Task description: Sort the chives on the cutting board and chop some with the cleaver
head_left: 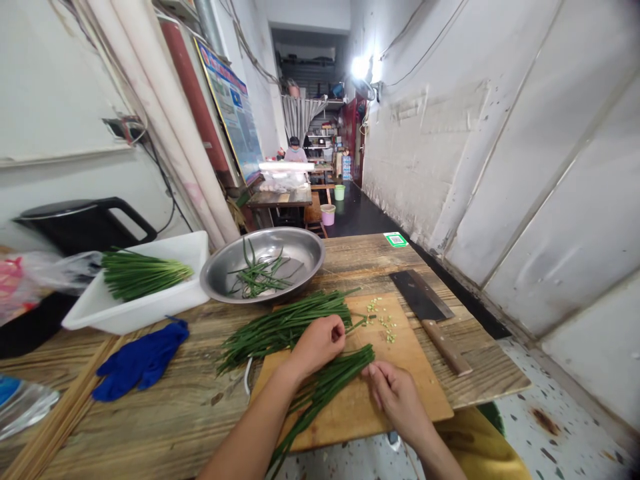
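Two green bunches of garlic chives lie on a wooden cutting board (420, 380). My left hand (320, 340) is curled closed between them, thumb against forefinger, with a few strands at its fingertips beside the far bunch (295, 319). At the even-cut end of the near bunch (345, 373), my right hand (393, 390) has its thumb and fingers pinched on the leaf ends. Small pale cut stem pieces (387, 327) are scattered on the board's far right. A cleaver (423, 300) with a wooden handle lies flat right of the board.
Behind the board stands a steel basin (305, 257) with loose chives. A white tub (145, 313) holds another chive bunch (145, 273). Left lie a blue glove (143, 360) and wooden sticks (65, 407), with a black kettle (85, 223) behind. A person (295, 152) sits far back.
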Demonstrator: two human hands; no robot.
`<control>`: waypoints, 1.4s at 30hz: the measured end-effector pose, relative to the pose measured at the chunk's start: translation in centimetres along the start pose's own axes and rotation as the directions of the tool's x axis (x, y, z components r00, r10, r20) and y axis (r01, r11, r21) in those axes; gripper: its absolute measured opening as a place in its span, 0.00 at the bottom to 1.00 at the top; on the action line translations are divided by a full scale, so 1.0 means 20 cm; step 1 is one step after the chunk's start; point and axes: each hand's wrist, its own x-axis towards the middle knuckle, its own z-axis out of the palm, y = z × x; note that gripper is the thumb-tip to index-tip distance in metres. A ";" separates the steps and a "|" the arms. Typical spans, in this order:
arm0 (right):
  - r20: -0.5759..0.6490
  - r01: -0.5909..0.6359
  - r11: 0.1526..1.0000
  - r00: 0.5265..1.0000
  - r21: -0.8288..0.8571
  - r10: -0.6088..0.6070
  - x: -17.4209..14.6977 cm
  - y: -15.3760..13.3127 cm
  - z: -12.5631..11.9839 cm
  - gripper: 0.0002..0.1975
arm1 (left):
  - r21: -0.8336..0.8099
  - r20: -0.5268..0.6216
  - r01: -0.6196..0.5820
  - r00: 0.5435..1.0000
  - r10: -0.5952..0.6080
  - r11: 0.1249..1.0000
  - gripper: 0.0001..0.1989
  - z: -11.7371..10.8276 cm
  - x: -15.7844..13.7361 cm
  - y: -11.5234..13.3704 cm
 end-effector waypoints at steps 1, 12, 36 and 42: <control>-0.004 0.010 1.000 1.000 -0.003 -0.010 0.00 0.00 0.00 0.22 | -0.065 -0.014 0.011 1.000 -0.012 0.998 0.04 0.01 0.00 0.00; 0.014 -0.027 0.998 1.000 0.064 0.027 0.00 0.00 0.01 0.22 | -0.442 0.000 0.210 0.972 -0.234 0.872 0.15 -0.01 0.01 0.07; 0.014 -0.037 0.995 0.999 0.091 0.036 0.00 0.02 0.01 0.21 | -0.211 -0.099 0.119 0.985 -0.142 0.970 0.12 0.04 0.00 0.02; 0.004 -0.028 0.996 1.000 0.081 0.028 0.01 0.03 0.01 0.21 | -0.204 -0.115 0.121 0.983 -0.146 0.971 0.13 0.04 0.00 0.03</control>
